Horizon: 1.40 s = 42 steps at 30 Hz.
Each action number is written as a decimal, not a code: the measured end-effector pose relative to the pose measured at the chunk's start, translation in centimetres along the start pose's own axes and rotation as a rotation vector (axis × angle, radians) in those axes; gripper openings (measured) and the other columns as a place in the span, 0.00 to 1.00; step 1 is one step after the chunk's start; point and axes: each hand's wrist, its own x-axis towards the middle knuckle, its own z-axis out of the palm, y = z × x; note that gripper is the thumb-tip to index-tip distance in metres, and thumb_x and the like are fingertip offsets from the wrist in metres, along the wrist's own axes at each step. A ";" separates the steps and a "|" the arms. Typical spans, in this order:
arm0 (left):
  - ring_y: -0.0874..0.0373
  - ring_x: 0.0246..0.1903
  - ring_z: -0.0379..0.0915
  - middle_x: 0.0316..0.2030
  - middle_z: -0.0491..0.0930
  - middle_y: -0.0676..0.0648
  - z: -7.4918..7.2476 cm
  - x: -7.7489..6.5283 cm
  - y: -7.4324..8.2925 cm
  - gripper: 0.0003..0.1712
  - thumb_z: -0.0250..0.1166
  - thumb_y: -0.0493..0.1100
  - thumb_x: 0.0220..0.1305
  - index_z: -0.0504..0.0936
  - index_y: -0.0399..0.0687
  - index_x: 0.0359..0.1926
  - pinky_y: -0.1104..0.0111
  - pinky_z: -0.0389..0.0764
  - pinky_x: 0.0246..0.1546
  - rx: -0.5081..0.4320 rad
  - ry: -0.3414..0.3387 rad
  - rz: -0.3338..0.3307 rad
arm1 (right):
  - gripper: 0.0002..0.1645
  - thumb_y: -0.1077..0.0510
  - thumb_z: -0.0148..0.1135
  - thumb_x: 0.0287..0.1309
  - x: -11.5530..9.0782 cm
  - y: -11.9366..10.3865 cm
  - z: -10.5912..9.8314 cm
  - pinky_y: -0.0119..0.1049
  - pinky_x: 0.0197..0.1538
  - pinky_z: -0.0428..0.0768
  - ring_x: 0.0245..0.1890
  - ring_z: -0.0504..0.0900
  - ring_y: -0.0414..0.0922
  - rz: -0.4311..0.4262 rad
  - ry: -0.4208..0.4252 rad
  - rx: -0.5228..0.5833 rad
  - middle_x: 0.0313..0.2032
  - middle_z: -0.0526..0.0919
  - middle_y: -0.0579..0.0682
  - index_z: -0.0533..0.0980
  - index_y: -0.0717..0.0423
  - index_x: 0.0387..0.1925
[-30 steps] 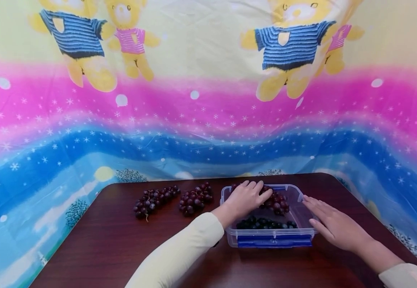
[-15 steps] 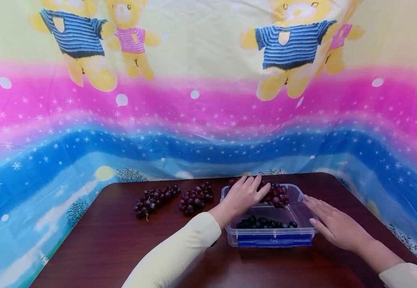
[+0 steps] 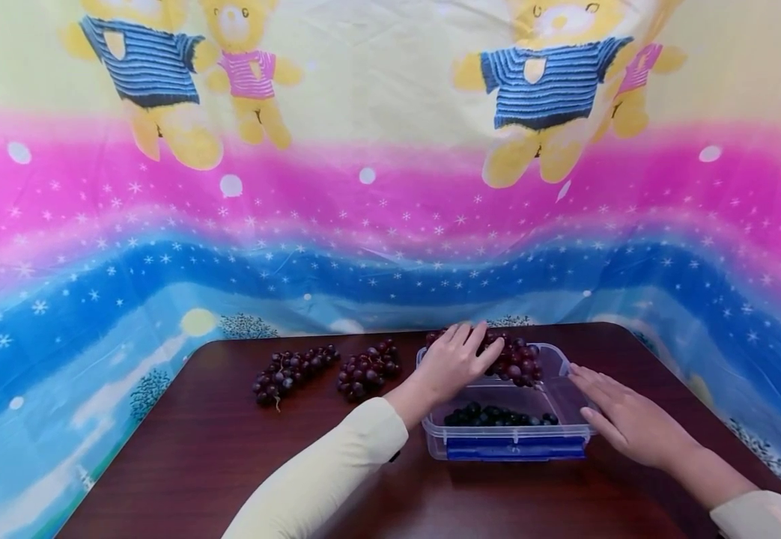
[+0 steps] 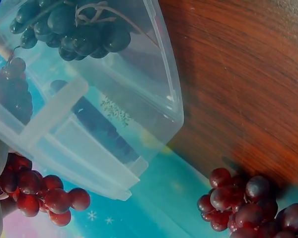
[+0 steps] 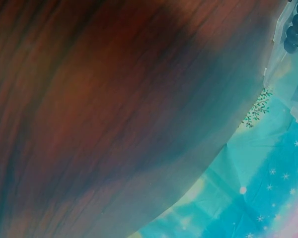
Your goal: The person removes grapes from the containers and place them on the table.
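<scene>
My left hand (image 3: 454,363) grips a bunch of red grapes (image 3: 518,363) from above, over the far part of a clear plastic container (image 3: 484,432). In the left wrist view, the held red grapes (image 4: 44,196) hang just past the container wall (image 4: 104,171). A bunch of dark grapes (image 3: 498,415) lies in the near part of the container, behind its blue front clip. My right hand (image 3: 633,419) lies along the container's right side, fingers extended with fingertips at the rim. The palm side of the left hand is hidden.
Two more bunches of red grapes lie left of the container: a long one (image 3: 294,374) with a stem, and a rounder one (image 3: 368,369). The brown wooden table (image 3: 181,449) ends at a patterned cloth (image 3: 377,284) behind it.
The left hand has lifted the bunch of red grapes up and toward the back of the container, so more of the container's inside shows. The right hand stays at the side.
</scene>
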 end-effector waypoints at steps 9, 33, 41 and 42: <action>0.50 0.52 0.78 0.56 0.78 0.40 -0.7 -0.2 -0.8 0.23 0.62 0.34 0.65 0.76 0.53 0.60 0.60 0.78 0.51 -0.003 0.094 -0.036 | 0.34 0.56 0.61 0.64 0.0 0.1 0.1 0.18 0.66 0.36 0.69 0.41 0.27 0.006 -0.001 -0.003 0.67 0.66 0.59 0.65 0.61 0.68; 0.49 0.52 0.78 0.55 0.78 0.39 -3.4 -2.5 -4.0 0.21 0.64 0.34 0.65 0.79 0.51 0.58 0.58 0.78 0.51 0.005 0.134 -0.131 | 0.34 0.54 0.59 0.65 -0.1 0.1 0.2 0.18 0.65 0.35 0.70 0.43 0.29 0.033 -0.017 -0.010 0.68 0.65 0.58 0.64 0.59 0.69; 0.47 0.51 0.78 0.55 0.78 0.38 -4.1 -3.6 -5.1 0.23 0.67 0.34 0.62 0.79 0.48 0.58 0.57 0.78 0.51 0.000 0.177 -0.185 | 0.35 0.55 0.61 0.64 -0.1 0.0 0.2 0.17 0.65 0.35 0.70 0.44 0.30 0.033 -0.014 -0.009 0.68 0.65 0.58 0.64 0.59 0.69; 0.47 0.52 0.78 0.55 0.78 0.38 -4.3 -3.8 -5.3 0.23 0.67 0.35 0.62 0.79 0.48 0.58 0.57 0.78 0.51 0.003 0.177 -0.193 | 0.35 0.55 0.61 0.64 -0.1 0.1 0.2 0.17 0.65 0.35 0.70 0.44 0.30 0.031 -0.012 -0.008 0.68 0.65 0.58 0.64 0.59 0.69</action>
